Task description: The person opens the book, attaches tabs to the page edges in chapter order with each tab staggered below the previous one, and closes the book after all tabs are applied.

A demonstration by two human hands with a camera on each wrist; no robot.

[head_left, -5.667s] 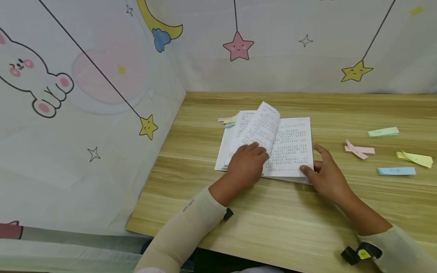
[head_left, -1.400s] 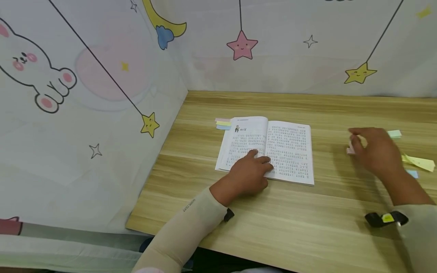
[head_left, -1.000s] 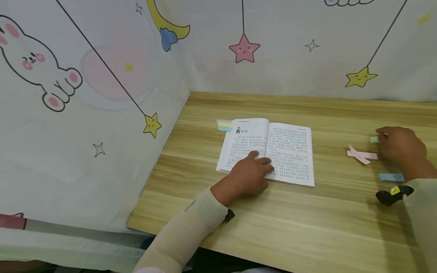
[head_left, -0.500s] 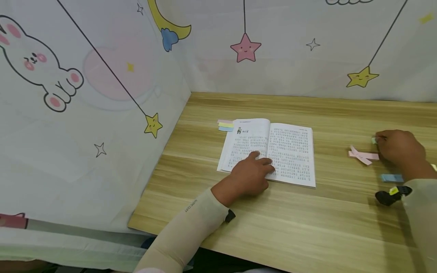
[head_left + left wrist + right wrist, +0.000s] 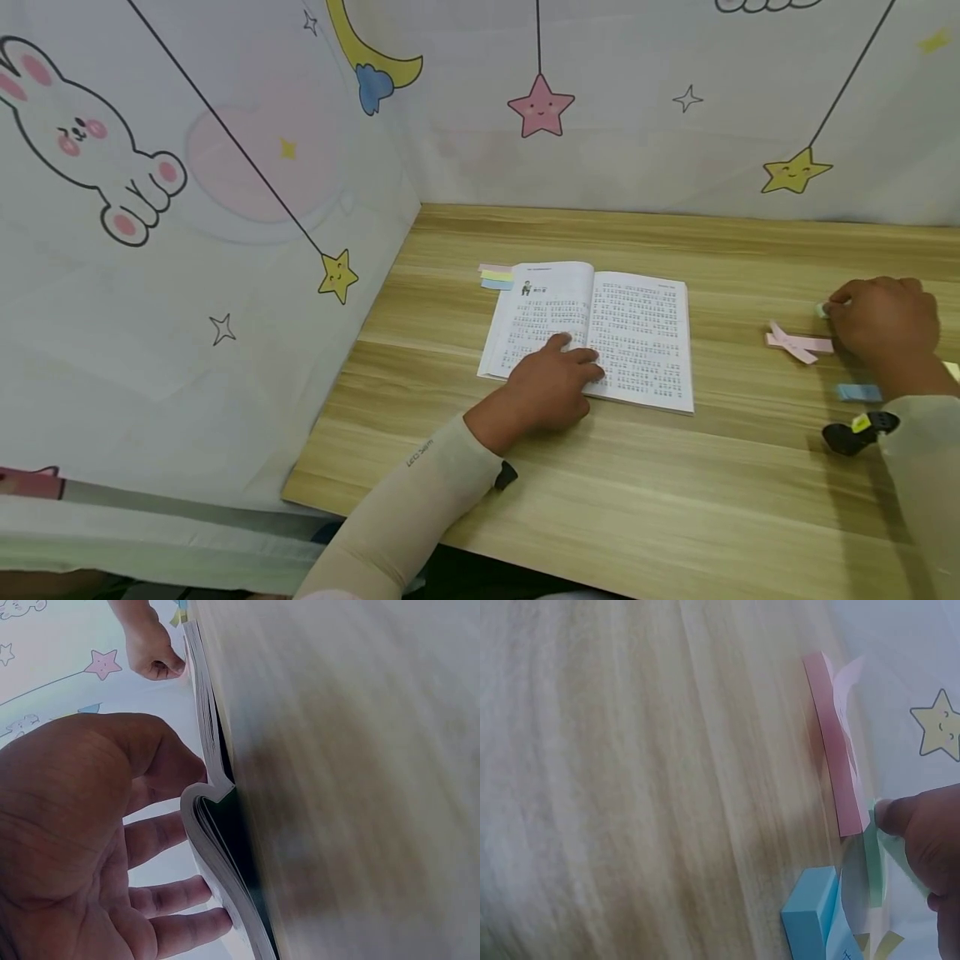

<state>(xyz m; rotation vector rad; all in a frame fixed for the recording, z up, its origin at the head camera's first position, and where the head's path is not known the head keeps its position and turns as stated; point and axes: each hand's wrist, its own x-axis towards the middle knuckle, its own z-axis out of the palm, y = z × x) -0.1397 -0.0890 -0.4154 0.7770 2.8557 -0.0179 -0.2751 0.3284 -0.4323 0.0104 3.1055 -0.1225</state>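
An open book [image 5: 637, 333] with printed pages lies flat on the table, a green cover showing beneath it in the left wrist view. My left hand [image 5: 551, 383] rests across its lower middle, fingers spread and pressing on the pages near the fold. Pink, yellow and blue sticky tabs [image 5: 496, 277] stick out from the book's left edge. Off to the right, my right hand [image 5: 888, 321] is at the pad of green sticky notes [image 5: 874, 862], thumb against its end. A pale green strip [image 5: 904, 859] stands raised from the pad at the fingers, which pinch it.
A pink sticky-note pad [image 5: 817, 343] with its top strip twisted up lies left of my right hand. Nearer sits a blue pad [image 5: 857, 392]; a yellow one [image 5: 952, 370] is mostly hidden behind the wrist. A printed cloth wall [image 5: 615, 167] borders the table's back and left.
The raised page has come down flat under my left hand. My right hand has left the book's right edge, passed over the pink pad and stopped at the green pad.
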